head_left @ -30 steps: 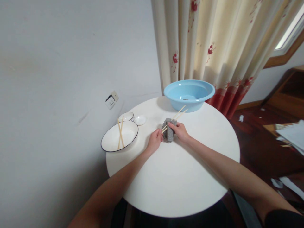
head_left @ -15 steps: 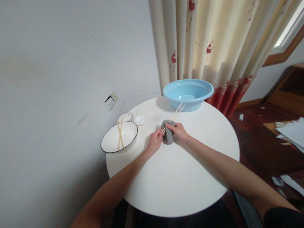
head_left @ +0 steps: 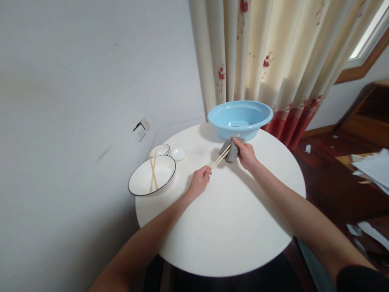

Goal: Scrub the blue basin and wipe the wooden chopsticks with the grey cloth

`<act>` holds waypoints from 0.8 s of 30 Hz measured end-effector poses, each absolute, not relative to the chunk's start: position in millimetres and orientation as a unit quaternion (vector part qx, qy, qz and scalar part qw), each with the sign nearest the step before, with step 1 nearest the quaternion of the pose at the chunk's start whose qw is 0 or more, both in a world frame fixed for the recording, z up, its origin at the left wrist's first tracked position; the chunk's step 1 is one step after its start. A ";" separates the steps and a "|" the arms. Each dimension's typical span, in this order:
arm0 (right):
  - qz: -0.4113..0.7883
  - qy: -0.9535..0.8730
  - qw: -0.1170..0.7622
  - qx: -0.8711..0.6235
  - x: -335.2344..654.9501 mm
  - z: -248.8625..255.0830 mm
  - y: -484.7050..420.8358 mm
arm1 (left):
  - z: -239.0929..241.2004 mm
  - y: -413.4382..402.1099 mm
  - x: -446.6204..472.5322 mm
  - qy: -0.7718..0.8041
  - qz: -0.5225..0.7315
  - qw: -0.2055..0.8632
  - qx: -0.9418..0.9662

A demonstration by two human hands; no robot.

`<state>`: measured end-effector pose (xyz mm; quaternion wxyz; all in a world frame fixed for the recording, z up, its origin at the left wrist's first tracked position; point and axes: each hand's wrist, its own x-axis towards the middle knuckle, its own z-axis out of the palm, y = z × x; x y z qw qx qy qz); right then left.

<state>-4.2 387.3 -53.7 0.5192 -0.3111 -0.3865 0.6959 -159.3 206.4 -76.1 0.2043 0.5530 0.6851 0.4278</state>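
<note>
Above the middle of the white round table [head_left: 219, 227], my left hand [head_left: 199, 181] is closed round the near ends of a pair of light wooden chopsticks [head_left: 219, 159]. Farther up the sticks, my right hand [head_left: 246, 154] grips a grey cloth [head_left: 232, 153] folded about them. The cloth covers most of their far part, and a tip shows just past it, in front of the blue basin. To the left, a second pair of chopsticks [head_left: 154, 173] lies crossed over a large white bowl [head_left: 164, 184] with a dark rim.
A light blue basin [head_left: 243, 132] stands at the table's back edge by the curtain [head_left: 255, 48]. Behind the large bowl are a small bowl [head_left: 165, 149] and a little white dish [head_left: 178, 154]. A wall socket [head_left: 139, 132] is at left; papers [head_left: 372, 168] lie at right.
My right hand and the cloth have slid away from my left hand along the chopsticks, toward the basin. More of the sticks' near part is bare. My left hand has stayed nearly still.
</note>
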 end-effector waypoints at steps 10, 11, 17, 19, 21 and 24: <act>0.677 -0.390 0.548 -0.297 2.0 -57.4 402.4 | -78.7 205.4 -160.5 0.678 0.449 0.201 0.547; 0.680 -0.390 0.547 -0.294 1.1 -58.2 401.5 | -78.5 205.3 -160.8 0.679 0.449 0.195 0.547; 0.713 -0.394 0.505 -0.285 -7.8 -61.9 385.5 | -77.9 205.9 -162.0 0.688 0.453 0.174 0.540; 0.723 -0.408 0.482 -0.281 -11.7 -63.6 377.0 | -77.3 206.2 -161.8 0.685 0.459 0.172 0.539; 0.728 -0.422 0.463 -0.279 -16.0 -66.3 368.3 | -76.2 206.3 -161.0 0.682 0.465 0.173 0.538; 0.730 -0.443 0.435 -0.285 -22.5 -72.5 356.2 | -73.9 206.4 -159.3 0.678 0.471 0.178 0.536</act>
